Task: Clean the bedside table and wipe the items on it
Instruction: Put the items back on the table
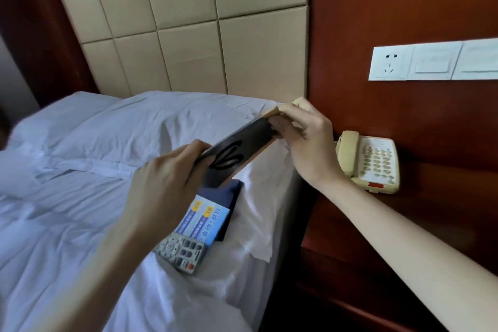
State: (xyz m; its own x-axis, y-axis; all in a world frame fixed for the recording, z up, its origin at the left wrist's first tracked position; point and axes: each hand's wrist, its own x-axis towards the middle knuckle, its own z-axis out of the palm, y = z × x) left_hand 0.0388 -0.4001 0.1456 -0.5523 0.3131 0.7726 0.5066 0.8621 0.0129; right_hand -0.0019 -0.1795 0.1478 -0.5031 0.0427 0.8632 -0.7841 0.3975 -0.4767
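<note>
Above the bed edge, beside the bedside table [350,226]: one dark flat board [237,153] with a looped emblem and pale wooden edges, held tilted in the air between both hands. Left hand [167,180] is closed on the lower end, right hand [301,137] on the upper end; something pale yellow [297,101], possibly a cloth or sponge, is seen at the right fingertips, its nature not determinable.

On the bed [80,210], laid off the table: one remote control [182,249], one printed card [204,219] in blue and yellow, one dark blue item [229,197] beneath it, largely covered.

On the table: one cream telephone [369,160], set against the wall, judged not yet attended to.

Progress, as judged: table partly cleared, board in hand for wiping, remaining items and the table surface outstanding.

Not determinable: whether the items on the bed have been wiped; the near and right parts of the table, cut off by the forearm and the frame edge; the text on the card, too small to be read
</note>
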